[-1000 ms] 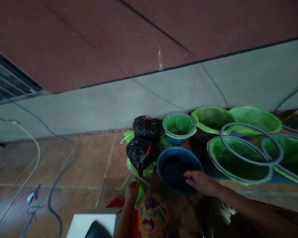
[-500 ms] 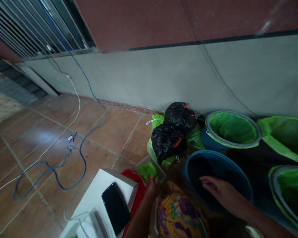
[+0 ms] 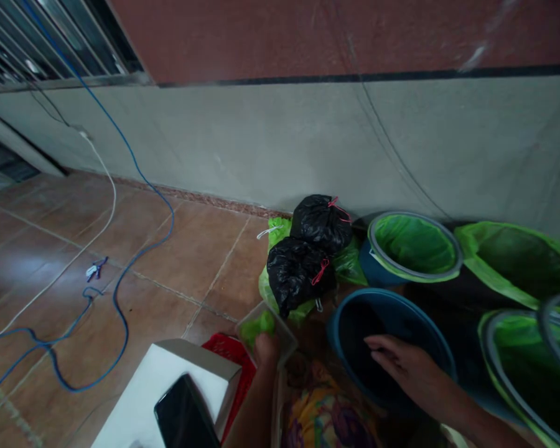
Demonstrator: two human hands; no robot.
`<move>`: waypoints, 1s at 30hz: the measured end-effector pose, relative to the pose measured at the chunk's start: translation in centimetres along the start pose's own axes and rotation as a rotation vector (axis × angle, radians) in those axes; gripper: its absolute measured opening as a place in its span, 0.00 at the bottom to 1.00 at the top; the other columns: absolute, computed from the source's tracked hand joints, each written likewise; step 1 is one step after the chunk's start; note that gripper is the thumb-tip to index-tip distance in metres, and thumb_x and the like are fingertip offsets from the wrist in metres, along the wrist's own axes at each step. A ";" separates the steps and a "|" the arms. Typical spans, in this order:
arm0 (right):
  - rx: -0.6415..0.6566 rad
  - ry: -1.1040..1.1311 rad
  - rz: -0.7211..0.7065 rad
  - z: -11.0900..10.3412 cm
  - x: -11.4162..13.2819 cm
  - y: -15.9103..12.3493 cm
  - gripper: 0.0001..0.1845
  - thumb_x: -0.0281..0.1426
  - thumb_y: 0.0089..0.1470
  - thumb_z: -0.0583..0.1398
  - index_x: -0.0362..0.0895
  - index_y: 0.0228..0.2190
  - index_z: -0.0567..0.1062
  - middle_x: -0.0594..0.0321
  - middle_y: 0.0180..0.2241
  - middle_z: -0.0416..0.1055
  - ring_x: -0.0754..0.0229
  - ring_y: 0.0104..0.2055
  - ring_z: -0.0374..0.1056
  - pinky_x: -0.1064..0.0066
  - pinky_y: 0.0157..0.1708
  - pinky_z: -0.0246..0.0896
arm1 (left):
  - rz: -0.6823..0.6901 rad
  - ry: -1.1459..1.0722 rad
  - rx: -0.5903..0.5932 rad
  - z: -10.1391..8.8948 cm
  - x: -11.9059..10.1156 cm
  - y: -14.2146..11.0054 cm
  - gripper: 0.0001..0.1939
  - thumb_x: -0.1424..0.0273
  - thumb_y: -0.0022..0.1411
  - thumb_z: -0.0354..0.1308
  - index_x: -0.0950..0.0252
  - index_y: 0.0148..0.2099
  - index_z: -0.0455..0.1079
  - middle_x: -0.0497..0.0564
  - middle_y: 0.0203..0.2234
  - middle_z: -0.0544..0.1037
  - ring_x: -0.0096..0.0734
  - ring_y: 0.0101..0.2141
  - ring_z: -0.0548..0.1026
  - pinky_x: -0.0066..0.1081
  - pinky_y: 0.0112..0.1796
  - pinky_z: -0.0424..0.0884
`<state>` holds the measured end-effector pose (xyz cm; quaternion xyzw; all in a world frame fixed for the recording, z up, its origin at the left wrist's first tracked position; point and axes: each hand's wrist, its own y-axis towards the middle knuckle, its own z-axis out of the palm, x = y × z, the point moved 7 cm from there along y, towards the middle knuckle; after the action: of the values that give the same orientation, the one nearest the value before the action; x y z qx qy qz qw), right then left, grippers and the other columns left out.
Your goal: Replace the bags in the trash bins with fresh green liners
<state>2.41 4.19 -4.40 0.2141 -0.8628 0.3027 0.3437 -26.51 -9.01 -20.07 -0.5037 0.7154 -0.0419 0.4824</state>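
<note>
Three bins (image 3: 372, 264) have green liners (image 3: 413, 242), the tub (image 3: 387, 294) none; left hand (image 3: 267, 351) grips a green bag (image 3: 262, 323), right hand (image 3: 413, 370) loosely open.

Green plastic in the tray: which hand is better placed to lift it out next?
Left, probably: the left hand is at the green plastic, while the right hand is over the blue bucket.

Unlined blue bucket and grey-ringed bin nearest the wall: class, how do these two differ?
The unlined bucket shows its bare blue inside; the grey-ringed bin is lined with green plastic. The right hand is over the bucket's mouth, while no hand is at the bin. Both are blue, round and open-topped.
</note>
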 end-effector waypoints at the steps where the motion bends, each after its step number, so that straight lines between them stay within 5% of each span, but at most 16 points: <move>1: -0.012 -0.005 -0.017 -0.4 0.5 0.1 0.17 0.42 0.57 0.53 0.49 0.43 0.75 0.57 0.45 0.76 0.53 0.44 0.73 0.63 0.44 0.69 | -0.027 0.055 -0.061 -1.2 -0.4 -0.3 0.14 0.65 0.61 0.56 0.68 0.45 0.70 0.59 0.44 0.74 0.47 0.49 0.71 0.43 0.46 0.67; 4: -0.055 -0.021 -0.070 -1.7 2.3 0.1 0.16 0.40 0.57 0.53 0.49 0.44 0.75 0.59 0.46 0.75 0.54 0.46 0.72 0.62 0.47 0.66 | -0.017 0.094 -0.252 -5.4 -3.0 -2.2 0.13 0.61 0.57 0.54 0.67 0.38 0.69 0.60 0.35 0.77 0.49 0.43 0.75 0.40 0.42 0.67; 7: -0.099 0.016 -0.121 -2.7 4.0 -0.1 0.17 0.38 0.57 0.53 0.49 0.44 0.74 0.58 0.46 0.75 0.54 0.47 0.71 0.61 0.49 0.65 | 0.103 -0.318 -0.337 -8.8 -7.0 -5.2 0.13 0.58 0.49 0.58 0.61 0.31 0.64 0.46 0.23 0.74 0.35 0.28 0.74 0.31 0.31 0.67; 9: -0.128 0.086 -0.144 -3.2 4.6 -0.4 0.17 0.39 0.57 0.54 0.48 0.46 0.73 0.57 0.47 0.74 0.54 0.46 0.71 0.61 0.48 0.65 | 0.175 -0.624 -0.181 -9.4 -10.8 -7.4 0.15 0.59 0.45 0.60 0.59 0.32 0.61 0.40 0.20 0.71 0.27 0.21 0.70 0.27 0.27 0.66; 12: -0.163 0.254 -0.126 -3.9 4.8 -0.7 0.24 0.42 0.55 0.56 0.48 0.52 0.69 0.55 0.50 0.71 0.55 0.45 0.71 0.61 0.46 0.67 | 0.284 -0.799 0.026 -9.4 -17.5 -11.3 0.17 0.64 0.41 0.63 0.59 0.32 0.59 0.38 0.21 0.71 0.24 0.20 0.70 0.24 0.26 0.65; 17: -0.267 0.522 -0.210 -7.2 5.8 -1.7 0.42 0.42 0.51 0.61 0.49 0.62 0.51 0.52 0.59 0.61 0.50 0.56 0.64 0.56 0.51 0.64 | 0.361 -0.762 0.375 -5.8 -27.4 -17.1 0.15 0.67 0.40 0.63 0.60 0.32 0.62 0.41 0.24 0.73 0.25 0.24 0.72 0.25 0.29 0.67; 21: -0.649 0.358 -0.285 -13.2 6.0 -4.5 0.53 0.35 0.41 0.66 0.47 0.64 0.47 0.52 0.64 0.49 0.49 0.65 0.49 0.53 0.63 0.47 | 0.280 -0.645 0.564 -0.8 -31.3 -19.0 0.14 0.71 0.37 0.62 0.62 0.30 0.67 0.41 0.22 0.73 0.26 0.25 0.73 0.26 0.30 0.67; 23: -0.705 0.311 -0.282 -15.1 5.3 -5.5 0.44 0.32 0.42 0.64 0.45 0.60 0.57 0.52 0.61 0.56 0.49 0.62 0.55 0.55 0.61 0.50 | 0.227 -0.604 0.628 1.9 -31.6 -19.0 0.14 0.73 0.35 0.63 0.63 0.30 0.68 0.41 0.20 0.73 0.25 0.23 0.72 0.26 0.29 0.67; 26: -0.547 0.393 -0.268 -15.6 3.1 -5.5 0.19 0.30 0.47 0.57 0.44 0.43 0.73 0.60 0.38 0.74 0.55 0.41 0.70 0.63 0.45 0.65 | 0.163 -0.503 0.730 5.8 -29.8 -18.2 0.13 0.73 0.37 0.64 0.65 0.31 0.70 0.43 0.19 0.74 0.27 0.22 0.73 0.27 0.28 0.67; 30: -0.585 0.567 -0.124 -16.5 -1.3 -5.6 0.14 0.26 0.43 0.52 0.43 0.32 0.74 0.67 0.22 0.69 0.64 0.22 0.63 0.74 0.22 0.60 | 0.132 -0.375 0.713 8.6 -25.9 -15.9 0.11 0.72 0.38 0.63 0.66 0.30 0.72 0.47 0.20 0.77 0.31 0.24 0.74 0.31 0.31 0.69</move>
<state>14.15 11.36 6.33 0.0671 -0.7690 0.0700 0.6319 -8.62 6.61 0.84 -0.2568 0.5865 -0.1640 0.7504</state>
